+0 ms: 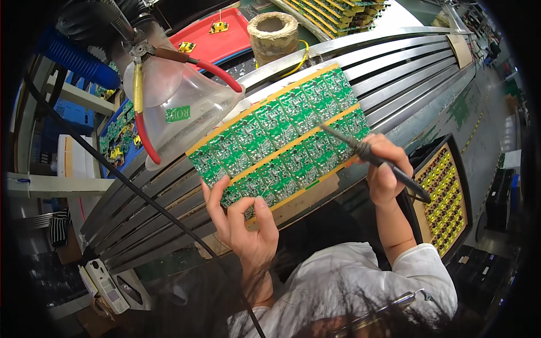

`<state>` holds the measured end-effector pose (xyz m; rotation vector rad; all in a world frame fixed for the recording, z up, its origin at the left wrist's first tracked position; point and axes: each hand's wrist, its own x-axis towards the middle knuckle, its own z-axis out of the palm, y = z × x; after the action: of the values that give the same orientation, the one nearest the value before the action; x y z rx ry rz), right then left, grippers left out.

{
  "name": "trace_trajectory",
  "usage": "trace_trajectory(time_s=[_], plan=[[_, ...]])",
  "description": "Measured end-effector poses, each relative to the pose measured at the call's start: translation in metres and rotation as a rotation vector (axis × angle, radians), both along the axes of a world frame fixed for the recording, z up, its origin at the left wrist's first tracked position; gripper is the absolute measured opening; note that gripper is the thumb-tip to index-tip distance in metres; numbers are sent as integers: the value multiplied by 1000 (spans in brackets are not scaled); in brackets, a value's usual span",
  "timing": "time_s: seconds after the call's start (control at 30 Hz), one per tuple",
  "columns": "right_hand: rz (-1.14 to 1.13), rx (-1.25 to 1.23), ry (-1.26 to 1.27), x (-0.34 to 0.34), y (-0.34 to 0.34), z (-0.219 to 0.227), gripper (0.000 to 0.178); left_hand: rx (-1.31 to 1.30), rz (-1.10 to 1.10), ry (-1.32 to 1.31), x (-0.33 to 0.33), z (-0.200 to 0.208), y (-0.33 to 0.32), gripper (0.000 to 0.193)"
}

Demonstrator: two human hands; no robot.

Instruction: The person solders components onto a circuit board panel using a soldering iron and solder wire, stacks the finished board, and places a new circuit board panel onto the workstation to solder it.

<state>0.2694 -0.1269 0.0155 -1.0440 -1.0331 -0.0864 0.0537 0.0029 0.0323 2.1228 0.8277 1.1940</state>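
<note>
A large green circuit board panel [270, 132] with yellow strips lies tilted across the metal slats, its solder-dotted side up. My left hand [248, 228] is at its near left corner, fingers curled over the edge and gripping it. Whether a thin wire also sits between thumb and forefinger is too small to tell. In my right hand [386, 166] is a soldering iron [408, 180] with a dark handle. Its metal tip slants up and left to the panel's middle yellow strip; contact cannot be made out.
A clear funnel-shaped hood [189, 107] with red-sleeved arms stands beside the panel's left end. Behind are a red tray [231, 36], a round cardboard core [273, 39] and stacked boards [338, 17]. A black cable [141, 194] crosses at left. A box of yellow parts [445, 197] stands right.
</note>
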Motion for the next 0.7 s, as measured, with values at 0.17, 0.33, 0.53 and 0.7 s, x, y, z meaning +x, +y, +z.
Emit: trace_trajectory(time_s=[0.17,0.33,0.53,0.7], plan=[[136,-153,11,-26,-9,8,25,46,31,47,2,-3,-2,8],[192,-166,-22,-36,-17,7,23,205,60,175,-7,-1,-8,8],[245,-170,-56,-41,-16,5,21,216,33,160,-23,-10,-14,10],[253,-197,-117,-41,-16,11,19,252,3,168,-25,-9,-15,11]])
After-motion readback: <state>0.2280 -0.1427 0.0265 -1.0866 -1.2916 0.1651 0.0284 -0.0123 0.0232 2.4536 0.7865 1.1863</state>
